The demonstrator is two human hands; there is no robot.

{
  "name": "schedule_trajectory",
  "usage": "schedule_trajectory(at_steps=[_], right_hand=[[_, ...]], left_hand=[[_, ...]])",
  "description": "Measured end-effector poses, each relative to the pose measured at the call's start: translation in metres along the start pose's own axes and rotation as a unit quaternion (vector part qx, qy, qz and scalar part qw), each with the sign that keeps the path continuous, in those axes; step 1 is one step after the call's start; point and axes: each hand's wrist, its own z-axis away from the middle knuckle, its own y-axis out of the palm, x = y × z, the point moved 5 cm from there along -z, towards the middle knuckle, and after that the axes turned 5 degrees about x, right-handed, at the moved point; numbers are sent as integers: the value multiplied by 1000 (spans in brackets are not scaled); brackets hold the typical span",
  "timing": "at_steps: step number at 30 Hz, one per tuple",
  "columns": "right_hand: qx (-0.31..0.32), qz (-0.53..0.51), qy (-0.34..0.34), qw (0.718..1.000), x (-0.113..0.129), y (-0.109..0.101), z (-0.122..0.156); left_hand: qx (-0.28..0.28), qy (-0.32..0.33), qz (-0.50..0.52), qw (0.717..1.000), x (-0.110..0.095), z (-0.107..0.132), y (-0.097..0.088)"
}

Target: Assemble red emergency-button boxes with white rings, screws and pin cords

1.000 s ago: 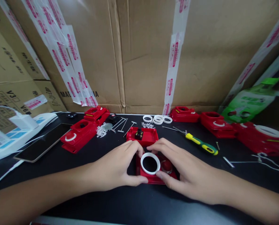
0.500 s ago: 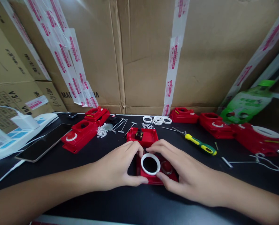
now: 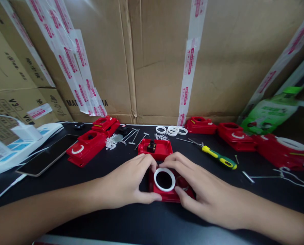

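Note:
A red plastic housing [image 3: 167, 196] lies on the black table [image 3: 131, 221] in front of me, with a white ring [image 3: 164, 179] seated on its round hole. My left hand [image 3: 127, 182] grips the housing's left side, thumb along the front edge and fingers curled over the back. My right hand [image 3: 203, 190] holds the right side, its fingers pressing on the ring's far rim and its thumb at the front corner. Just behind the hands sits a second red housing half [image 3: 155, 148] with a small black part inside.
Several red housings [image 3: 86, 147] lie at left and more red housings [image 3: 237, 136] at right. Loose white rings [image 3: 172, 130], screws, metal pins [image 3: 132, 136] and a yellow-green screwdriver [image 3: 217, 157] lie behind. A tablet [image 3: 46, 156] and power strip [image 3: 26, 139] sit far left. Cardboard boxes [image 3: 157, 61] wall the back.
My right hand has shifted slightly left, its fingers closing over the ring's far rim and covering the red button part that showed beside the ring. The left hand barely moved.

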Motion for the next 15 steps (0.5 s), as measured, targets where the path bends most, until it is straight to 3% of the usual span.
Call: schedule_trajectory(at_steps=[15], right_hand=[[2, 1, 1, 1000, 2, -1, -1]], left_hand=[[2, 1, 2, 1000, -3, 0, -1]])
